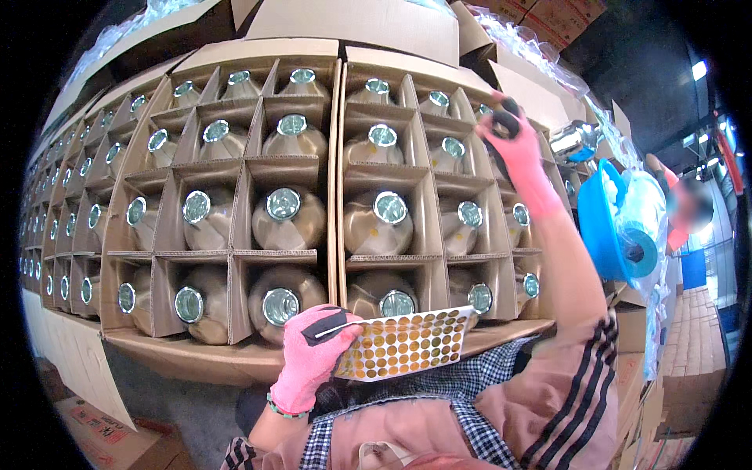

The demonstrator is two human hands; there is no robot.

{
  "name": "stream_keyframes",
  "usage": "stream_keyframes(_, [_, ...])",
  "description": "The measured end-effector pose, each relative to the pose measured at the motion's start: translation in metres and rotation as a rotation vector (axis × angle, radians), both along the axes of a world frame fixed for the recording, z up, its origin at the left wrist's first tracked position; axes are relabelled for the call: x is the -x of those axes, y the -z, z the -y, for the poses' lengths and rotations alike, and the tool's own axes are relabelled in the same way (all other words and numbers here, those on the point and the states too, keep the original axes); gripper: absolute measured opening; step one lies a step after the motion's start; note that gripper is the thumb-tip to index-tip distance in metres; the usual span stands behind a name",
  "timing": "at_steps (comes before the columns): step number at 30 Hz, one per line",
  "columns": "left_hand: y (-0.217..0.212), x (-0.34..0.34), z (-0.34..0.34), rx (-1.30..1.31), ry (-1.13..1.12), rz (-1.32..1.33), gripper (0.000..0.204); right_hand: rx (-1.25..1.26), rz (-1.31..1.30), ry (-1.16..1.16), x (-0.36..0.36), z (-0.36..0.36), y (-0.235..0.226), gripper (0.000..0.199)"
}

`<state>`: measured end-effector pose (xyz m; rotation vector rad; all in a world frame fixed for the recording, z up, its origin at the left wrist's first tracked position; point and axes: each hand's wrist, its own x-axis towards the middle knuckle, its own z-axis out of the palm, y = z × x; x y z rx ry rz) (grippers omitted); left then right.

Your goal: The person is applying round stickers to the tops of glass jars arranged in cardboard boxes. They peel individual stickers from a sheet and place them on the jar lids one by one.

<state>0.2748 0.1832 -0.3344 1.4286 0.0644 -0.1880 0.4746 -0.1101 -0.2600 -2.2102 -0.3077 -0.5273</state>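
My left hand, in a pink glove with black patches, grips a white sheet of round gold stickers by its left edge, above the near edge of the open cartons. My right hand, gloved alike, reaches to the far right of the right-hand carton. Its fingers are bent together beside a glass bottle's mouth; what they hold, if anything, is hidden. Round-bodied glass bottles stand singly in cardboard compartments. Small yellow dots show on some, such as the bottle in the right-hand carton.
More divided cartons of bottles run off to the left. Raised cardboard flaps border the far side. At the right are a blue basin, a roll of bluish film and a shiny metallic object. Another person is beyond.
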Motion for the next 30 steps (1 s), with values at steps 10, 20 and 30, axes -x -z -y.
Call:
stream_keyframes(10, [-0.005,-0.016,0.003,0.067,-0.028,-0.331,0.017,0.936,-0.269,0.256,-0.166,0.002,0.064,0.022])
stream_keyframes(20, [-0.018,-0.026,0.003,0.118,-0.038,-0.484,0.020,1.362,-0.614,0.155,-0.213,-0.004,0.090,0.048])
stream_keyframes(30, [-0.019,-0.028,0.000,0.170,-0.004,-0.478,0.019,0.992,-0.180,0.256,-0.188,0.000,0.072,0.028])
